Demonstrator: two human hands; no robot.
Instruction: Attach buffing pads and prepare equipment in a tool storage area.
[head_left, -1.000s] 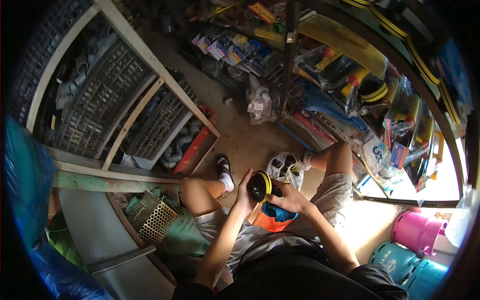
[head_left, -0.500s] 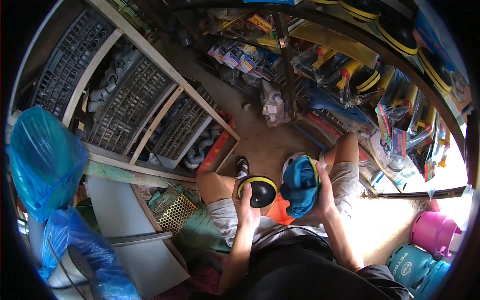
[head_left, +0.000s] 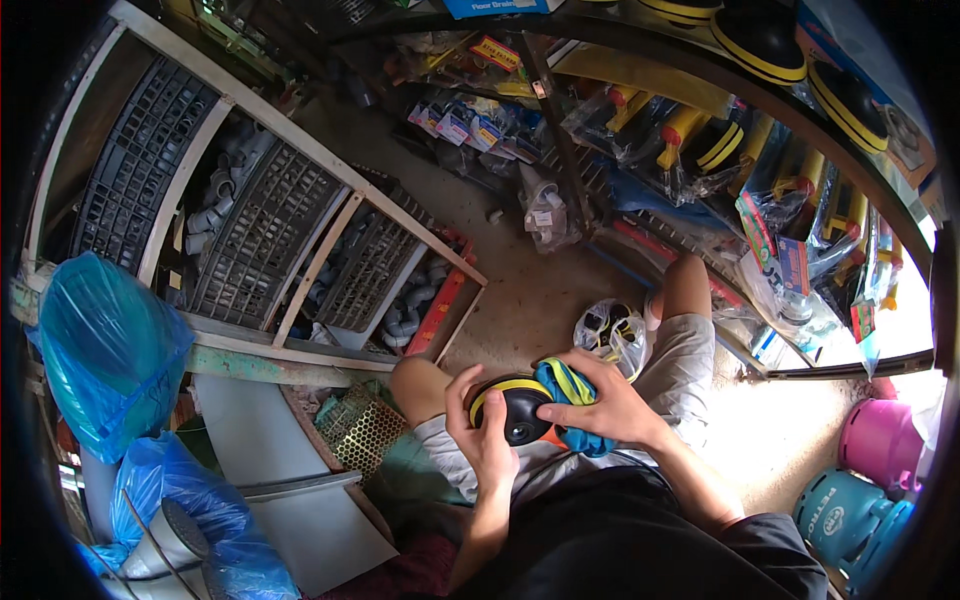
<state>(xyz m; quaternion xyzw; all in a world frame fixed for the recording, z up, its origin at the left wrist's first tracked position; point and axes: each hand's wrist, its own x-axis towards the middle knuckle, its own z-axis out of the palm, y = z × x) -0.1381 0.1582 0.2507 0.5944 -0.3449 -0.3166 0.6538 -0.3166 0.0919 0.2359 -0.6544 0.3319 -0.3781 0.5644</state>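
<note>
My left hand (head_left: 488,445) is wrapped round the side of a black, dome-shaped plunger cup (head_left: 523,428) with a yellow rim, the thumb on top of it. In my right hand (head_left: 620,405) is a bunched teal cloth (head_left: 586,442) with a yellow edge. The right thumb presses on the cup's black surface, and part of the cloth lies against its right side. Both hands meet over my lap, where a bit of orange shows beneath them. Between my legs, a clear plastic bag (head_left: 630,345) holding black-and-yellow pieces rests on the floor.
To the left, a wooden rack holds dark crates (head_left: 265,225) of grey pipe fittings. Blue plastic bags (head_left: 110,350) stand nearer. Shelves on the right carry packaged yellow-handled tools (head_left: 685,130) and black-and-yellow cups (head_left: 760,45). Pink (head_left: 880,445) and teal gas cylinders (head_left: 835,515) are at lower right.
The cloth and the plunger cup, held apart before, are now together. My right hand has moved left with the cloth onto the cup. The bag on the floor has come into clearer view.
</note>
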